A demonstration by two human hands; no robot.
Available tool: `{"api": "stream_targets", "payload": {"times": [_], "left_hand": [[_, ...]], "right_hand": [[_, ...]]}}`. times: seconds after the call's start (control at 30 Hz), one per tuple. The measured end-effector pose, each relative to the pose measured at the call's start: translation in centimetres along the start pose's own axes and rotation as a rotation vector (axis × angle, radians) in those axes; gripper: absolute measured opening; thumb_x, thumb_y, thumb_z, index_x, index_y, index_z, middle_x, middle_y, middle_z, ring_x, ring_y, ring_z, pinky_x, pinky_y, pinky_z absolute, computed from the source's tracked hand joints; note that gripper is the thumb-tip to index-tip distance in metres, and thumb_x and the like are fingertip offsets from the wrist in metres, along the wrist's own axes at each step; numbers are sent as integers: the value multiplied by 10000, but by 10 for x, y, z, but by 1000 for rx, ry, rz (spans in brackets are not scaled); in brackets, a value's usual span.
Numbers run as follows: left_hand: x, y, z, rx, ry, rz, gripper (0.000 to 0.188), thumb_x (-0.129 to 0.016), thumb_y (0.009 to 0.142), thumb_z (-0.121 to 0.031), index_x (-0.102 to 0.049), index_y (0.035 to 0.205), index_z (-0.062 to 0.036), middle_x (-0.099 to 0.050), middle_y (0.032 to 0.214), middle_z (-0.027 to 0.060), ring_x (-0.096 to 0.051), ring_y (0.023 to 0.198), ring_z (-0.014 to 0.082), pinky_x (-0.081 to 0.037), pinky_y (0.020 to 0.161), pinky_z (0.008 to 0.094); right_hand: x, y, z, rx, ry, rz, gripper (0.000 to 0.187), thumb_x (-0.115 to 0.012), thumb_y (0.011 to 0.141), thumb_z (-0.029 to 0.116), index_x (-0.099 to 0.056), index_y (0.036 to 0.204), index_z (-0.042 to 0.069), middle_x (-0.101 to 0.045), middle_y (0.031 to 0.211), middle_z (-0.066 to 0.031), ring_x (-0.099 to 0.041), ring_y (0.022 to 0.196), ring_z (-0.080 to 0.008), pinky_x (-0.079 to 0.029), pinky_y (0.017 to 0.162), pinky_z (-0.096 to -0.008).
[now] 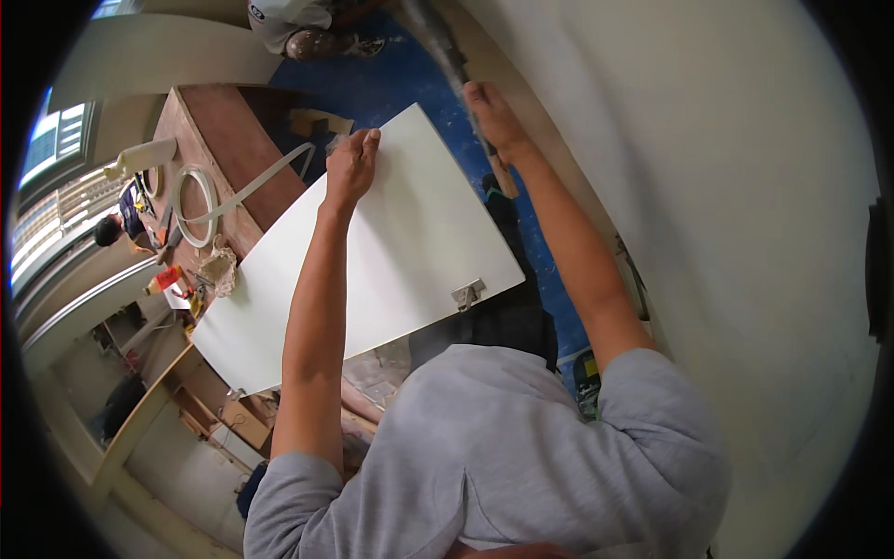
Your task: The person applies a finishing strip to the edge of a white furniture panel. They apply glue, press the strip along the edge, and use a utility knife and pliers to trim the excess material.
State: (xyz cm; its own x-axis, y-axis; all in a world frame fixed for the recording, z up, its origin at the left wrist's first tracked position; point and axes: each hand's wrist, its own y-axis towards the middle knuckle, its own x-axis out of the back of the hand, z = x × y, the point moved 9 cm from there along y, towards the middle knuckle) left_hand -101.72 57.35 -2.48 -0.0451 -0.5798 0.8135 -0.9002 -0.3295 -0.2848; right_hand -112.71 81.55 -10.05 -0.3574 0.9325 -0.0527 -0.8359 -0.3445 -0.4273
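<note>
A white cabinet door [419, 224] lies slanted in front of me. A metal hinge [468, 293] sits on its near edge at the right, and a second hinge [236, 394] shows at the lower left corner. My left hand [352, 170] is closed over the door's far edge, its fingers partly hidden. Off the door's right side, my right hand [495, 119] is wrapped round a long dark tool [436, 35]. A wooden end [504, 177] sticks out below that hand; the tool's far part is blurred and its kind is unclear.
A brown wooden cabinet [233, 140] stands at the left, with coiled white edging strip [197, 207] and hand tools on it. A pale wall [745, 233] rises close on my right. Another person's leg [321, 44] is at the top, over blue floor covering [549, 252].
</note>
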Motion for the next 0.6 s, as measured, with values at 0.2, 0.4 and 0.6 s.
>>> {"api": "stream_targets", "payload": {"times": [0.2,0.4,0.6], "left_hand": [[-7,11,0,54,178,-67,526,-417,1079,-513,-734,1071,-93,-731,982,227,-677,969,468,-525,833,514],[-7,8,-1,147,209,-124,565,-387,1058,-578,-748,1094,-145,-737,984,212,-679,980,455,-514,872,514],[-5,5,-6,182,230,-155,593,-368,1052,-587,-758,1059,-140,-734,972,217,-682,965,452,-513,870,515]], "right_hand": [[-63,44,31,362,25,395,450,-552,1058,452,-657,1096,16,-584,962,-99,-550,923,-218,-454,844,-384],[-80,41,49,460,-55,291,419,-569,1059,390,-637,1275,38,-553,1048,-97,-542,1041,-227,-425,938,-369],[-64,26,13,423,88,304,419,-626,1040,323,-611,1364,59,-556,1144,-63,-555,1121,-222,-423,1008,-364]]}}
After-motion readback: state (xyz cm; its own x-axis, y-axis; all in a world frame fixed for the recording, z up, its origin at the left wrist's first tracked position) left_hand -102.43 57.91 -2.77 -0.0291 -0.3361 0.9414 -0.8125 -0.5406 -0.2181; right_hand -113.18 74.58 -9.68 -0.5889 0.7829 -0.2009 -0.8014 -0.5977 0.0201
